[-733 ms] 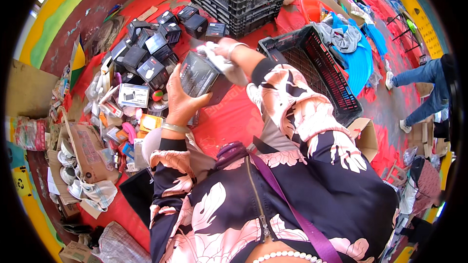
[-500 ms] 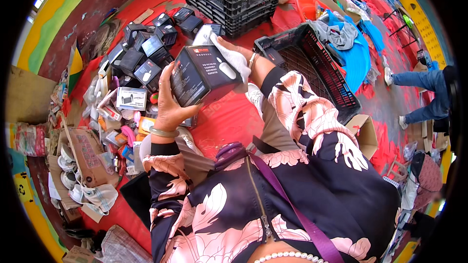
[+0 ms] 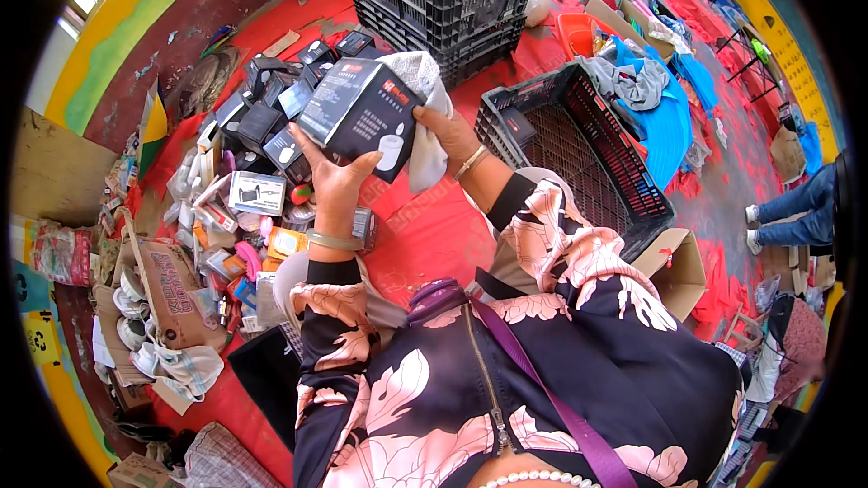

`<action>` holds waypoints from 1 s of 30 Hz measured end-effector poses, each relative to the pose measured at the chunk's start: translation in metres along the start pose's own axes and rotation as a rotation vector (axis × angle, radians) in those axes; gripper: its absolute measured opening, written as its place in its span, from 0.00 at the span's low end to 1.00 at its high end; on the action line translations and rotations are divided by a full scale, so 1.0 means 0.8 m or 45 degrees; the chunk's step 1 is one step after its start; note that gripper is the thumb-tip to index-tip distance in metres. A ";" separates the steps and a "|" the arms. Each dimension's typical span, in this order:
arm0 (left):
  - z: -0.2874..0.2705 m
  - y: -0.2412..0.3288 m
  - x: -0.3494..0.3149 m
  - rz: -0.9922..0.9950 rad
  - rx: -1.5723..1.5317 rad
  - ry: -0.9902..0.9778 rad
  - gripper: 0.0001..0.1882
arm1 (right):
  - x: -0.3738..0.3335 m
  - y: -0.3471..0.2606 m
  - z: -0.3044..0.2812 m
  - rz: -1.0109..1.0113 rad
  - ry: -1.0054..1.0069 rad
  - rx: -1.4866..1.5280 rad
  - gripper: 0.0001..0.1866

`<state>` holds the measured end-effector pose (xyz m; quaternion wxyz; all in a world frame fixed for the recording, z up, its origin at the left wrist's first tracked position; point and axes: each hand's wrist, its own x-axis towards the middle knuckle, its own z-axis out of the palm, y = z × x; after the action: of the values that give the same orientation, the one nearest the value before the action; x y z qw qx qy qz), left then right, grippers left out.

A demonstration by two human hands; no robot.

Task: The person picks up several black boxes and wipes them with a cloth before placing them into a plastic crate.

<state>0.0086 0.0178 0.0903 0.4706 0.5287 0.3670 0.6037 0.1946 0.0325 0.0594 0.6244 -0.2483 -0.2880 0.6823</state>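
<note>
A black printed box with a white picture on one side is held up in front of me, tilted. My left hand bears on its lower left edges, thumb and forefinger spread apart against it. At the box's right side my right hand grips a white cloth, its thumb against the box corner. The cloth lies bunched behind and beside the box, hiding most of the right fingers. Just beyond, a heap of similar black boxes lies on the red floor covering.
An open black crate with one dark box inside stands to my right. Stacked black crates rise ahead. Small goods, including a white box, are piled at left, near a cardboard carton. A person's legs show far right.
The box has turned in my hands, bringing another printed side into view. My left hand has shifted along its lower edge, and the cloth has moved to the box's right side.
</note>
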 end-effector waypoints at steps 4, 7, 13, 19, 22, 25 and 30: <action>-0.008 0.005 0.000 -0.116 -0.466 0.088 0.50 | -0.008 -0.014 0.001 -0.049 0.141 -0.250 0.25; -0.028 0.001 -0.005 -0.197 -0.647 0.003 0.34 | -0.001 -0.056 0.004 -0.187 0.334 -0.271 0.24; -0.037 -0.036 -0.016 -0.339 -0.948 0.058 0.23 | -0.033 -0.073 0.075 -0.386 -0.076 -1.053 0.28; -0.030 -0.036 -0.018 -0.409 -0.924 0.125 0.26 | -0.029 -0.022 0.113 -0.853 -0.155 -1.556 0.30; -0.028 -0.028 -0.019 -0.379 -1.053 0.072 0.22 | -0.003 -0.022 0.094 -0.829 -0.084 -1.532 0.28; -0.038 -0.035 -0.024 -0.380 -1.036 0.119 0.20 | 0.013 -0.023 0.067 -0.961 -0.022 -1.663 0.28; -0.063 -0.046 -0.027 -0.339 -0.985 0.013 0.22 | 0.023 -0.017 0.001 -0.488 0.293 -1.868 0.20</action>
<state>-0.0345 0.0101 0.0410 0.7070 0.2575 0.1803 0.6335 0.2020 0.0517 0.0703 0.4330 -0.6143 -0.6384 0.1661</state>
